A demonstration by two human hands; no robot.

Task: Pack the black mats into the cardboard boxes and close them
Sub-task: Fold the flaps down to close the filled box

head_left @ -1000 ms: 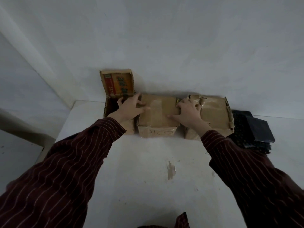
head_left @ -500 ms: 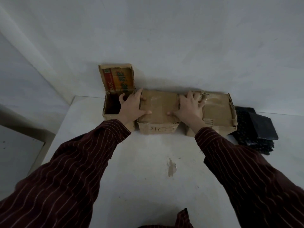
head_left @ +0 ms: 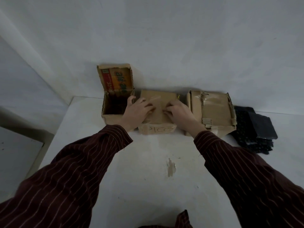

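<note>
Three cardboard boxes stand in a row against the wall. The left box point(head_left: 113, 112) is open, its printed lid upright and its inside dark. The middle box point(head_left: 158, 129) has its top flaps down. My left hand point(head_left: 138, 112) and my right hand point(head_left: 179, 112) both rest on its top, fingers curled and pressing at the flap seam. The right box point(head_left: 213, 111) is closed and has torn tape on top. A pile of black mats point(head_left: 253, 129) lies on the table to the right of the boxes.
The white table point(head_left: 148, 162) has a chipped patch near its middle. A white wall runs directly behind the boxes. The table's left edge drops off to a lower grey surface point(head_left: 16, 153).
Both hands have drawn inward from the sides of the middle box to the centre of its top, fingers now curled at the seam. The view has shifted slightly.
</note>
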